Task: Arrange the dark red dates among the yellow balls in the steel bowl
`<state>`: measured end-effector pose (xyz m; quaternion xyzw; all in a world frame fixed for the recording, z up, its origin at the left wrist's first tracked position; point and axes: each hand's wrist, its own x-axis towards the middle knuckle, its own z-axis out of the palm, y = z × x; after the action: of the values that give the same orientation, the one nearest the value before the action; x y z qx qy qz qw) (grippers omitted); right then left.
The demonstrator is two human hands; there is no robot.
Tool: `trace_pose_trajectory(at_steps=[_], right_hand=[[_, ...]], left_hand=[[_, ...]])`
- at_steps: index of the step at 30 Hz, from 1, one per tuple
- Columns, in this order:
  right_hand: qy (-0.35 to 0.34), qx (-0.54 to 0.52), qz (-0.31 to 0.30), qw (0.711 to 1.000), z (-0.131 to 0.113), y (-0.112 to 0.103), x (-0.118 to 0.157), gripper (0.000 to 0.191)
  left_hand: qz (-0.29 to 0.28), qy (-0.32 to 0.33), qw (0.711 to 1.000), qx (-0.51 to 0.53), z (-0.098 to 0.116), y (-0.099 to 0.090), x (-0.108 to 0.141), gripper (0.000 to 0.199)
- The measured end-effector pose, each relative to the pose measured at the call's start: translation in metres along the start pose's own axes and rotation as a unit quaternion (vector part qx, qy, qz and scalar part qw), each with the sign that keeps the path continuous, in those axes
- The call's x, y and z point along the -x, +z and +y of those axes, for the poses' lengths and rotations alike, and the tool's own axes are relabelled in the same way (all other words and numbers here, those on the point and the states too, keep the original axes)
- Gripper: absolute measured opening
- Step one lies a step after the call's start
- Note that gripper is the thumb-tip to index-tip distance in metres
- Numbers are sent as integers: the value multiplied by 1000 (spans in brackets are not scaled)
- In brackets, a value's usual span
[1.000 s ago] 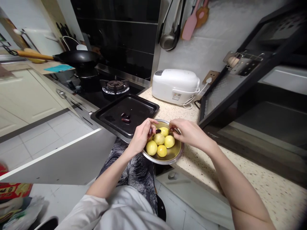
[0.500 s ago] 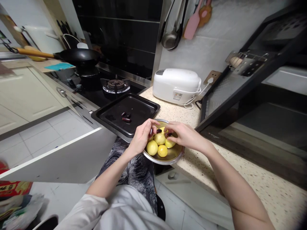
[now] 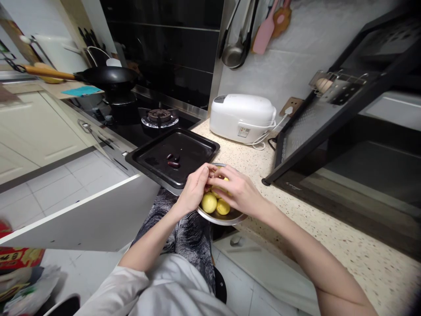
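A metal bowl (image 3: pixel 223 220) with several yellow lemon-like fruits (image 3: pixel 209 202) in it sits at the counter's front edge. My left hand (image 3: pixel 194 188) is curled at the bowl's left rim, closed around small dark-red oblong pieces, of which only a bit shows. Over the bowl, my right hand (image 3: pixel 237 189) bends its fingers in to meet the left fingertips. Whatever is between the right fingertips is hidden. To the left, a black baking tray (image 3: pixel 148 153) carries a few dark-red oblong pieces (image 3: pixel 173 164), glossy and small.
Behind the bowl stands a white rice cooker (image 3: pixel 241 116) with its cord plugged in. A black wok (image 3: pixel 110 77) rests on the gas stove (image 3: pixel 159 116). At right is a large dark appliance (image 3: pixel 355 166). An open cabinet door (image 3: pixel 82 219) juts out at lower left.
My right hand has moved left across the bowl to my left fingertips, now covering some of the yellow fruits. My left hand, the bowl and the tray have barely moved.
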<state>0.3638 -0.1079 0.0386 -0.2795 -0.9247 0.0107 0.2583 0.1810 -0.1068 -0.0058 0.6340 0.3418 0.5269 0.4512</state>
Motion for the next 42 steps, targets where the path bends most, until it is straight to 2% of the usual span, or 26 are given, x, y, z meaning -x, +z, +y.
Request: trace_pose_trajectory(at_steps=[7, 10, 12, 18, 24, 29, 42], right_hand=[[-8, 44, 0, 999, -1, 7, -1, 22], [9, -14, 11, 1000, 0, -1, -1, 16], [45, -66, 6, 997, 2, -11, 0, 12], [175, -107, -110, 973, 16, -34, 7, 2], [237, -82, -196, 948, 19, -27, 9, 5], [259, -78, -220, 937, 20, -24, 9, 3], [281, -109, -243, 922, 17, -26, 8, 12]], left_hand=[[-32, 8, 999, -38, 3, 0, 1, 58], [-31, 1, 998, -49, 4, 1, 2, 58], [-19, -4, 999, -49, 3, 1, 1, 58], [-6, 2, 1000, -28, 1, 3, 0, 58], [-13, 3, 999, -31, 1, 2, 1, 56], [-15, 0, 999, -28, 1, 3, 1, 55], [-16, 8, 999, -28, 1, 2, 0, 55]])
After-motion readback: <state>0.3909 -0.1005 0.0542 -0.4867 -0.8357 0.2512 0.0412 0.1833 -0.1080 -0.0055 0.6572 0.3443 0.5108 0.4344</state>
